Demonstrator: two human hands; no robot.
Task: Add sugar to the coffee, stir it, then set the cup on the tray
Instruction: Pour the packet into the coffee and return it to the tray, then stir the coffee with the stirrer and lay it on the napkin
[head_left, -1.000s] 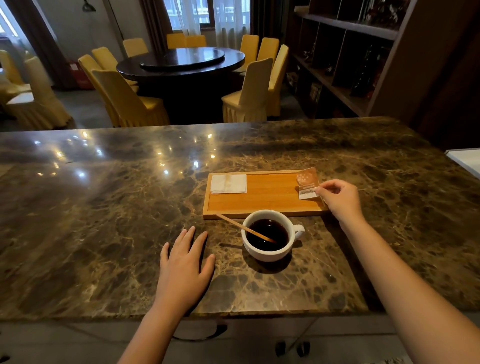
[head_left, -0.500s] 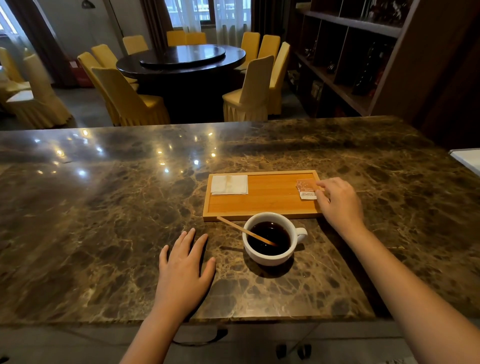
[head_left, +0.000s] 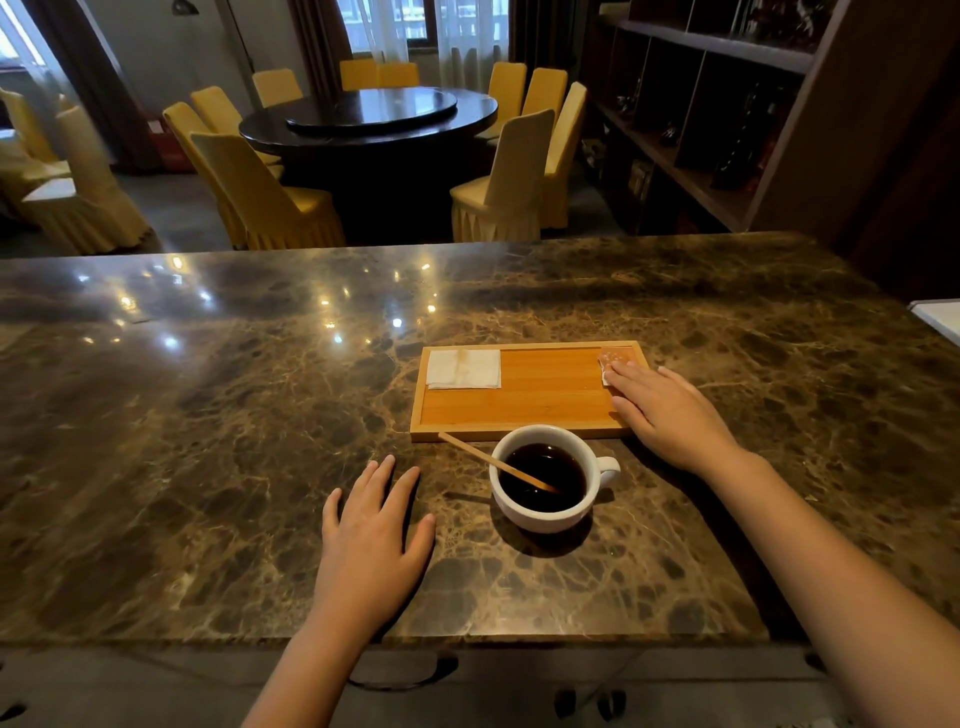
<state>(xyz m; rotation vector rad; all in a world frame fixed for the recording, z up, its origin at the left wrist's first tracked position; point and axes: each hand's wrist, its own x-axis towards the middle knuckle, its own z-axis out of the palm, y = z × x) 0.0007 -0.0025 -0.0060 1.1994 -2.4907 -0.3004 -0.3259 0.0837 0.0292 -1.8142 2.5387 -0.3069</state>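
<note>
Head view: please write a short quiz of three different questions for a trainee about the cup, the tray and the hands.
1. True or false: the coffee cup stands on the wooden tray.
2. Which hand rests on the sugar packet? A) left hand B) right hand
3. Fill in: the wooden stir stick leans in the ____.

Key:
1. False; it stands on the marble counter, just in front of the tray.
2. B.
3. Cup.
</note>
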